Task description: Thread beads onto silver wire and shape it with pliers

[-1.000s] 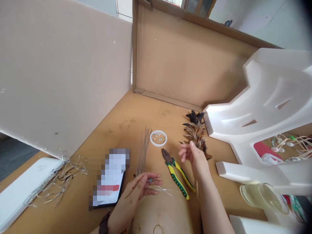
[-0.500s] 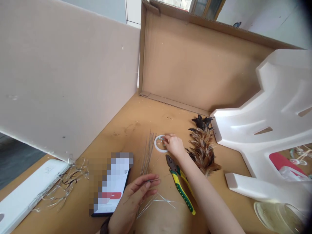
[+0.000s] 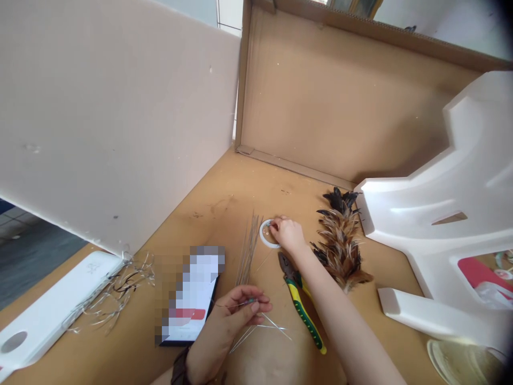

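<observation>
Working at a brown board tabletop (image 3: 224, 198), scuffed in places. Hemmed in by a white foam panel (image 3: 120, 117) far to the left of the pliers (image 3: 303, 310), a cardboard wall (image 3: 340, 107) well beyond them and a moulded foam block (image 3: 441, 203) off to their right.

Just left of the pliers' handles: left hand (image 3: 236, 315), thumb and fingers closed in a pinch on a thin wire (image 3: 230, 304) with a small teal bead at the fingertips. Long axis of that wire roughly level across the view, free end pointing away from the pliers toward the phone (image 3: 188, 299). A few more fine strands fanning out under the fingers toward the handles.

Just beyond the pliers' nose: right hand (image 3: 286, 234), fingers curled down, tips inside a small white dish (image 3: 264, 238); unclear whether gripping anything.

Beside the dish, left of the pliers' nose: a bundle of straight wires (image 3: 249, 251), lengthwise away from the person. Right of the pliers: brown and black feathers (image 3: 340, 240). Far left of them: tangled wire scraps (image 3: 112, 289).
</observation>
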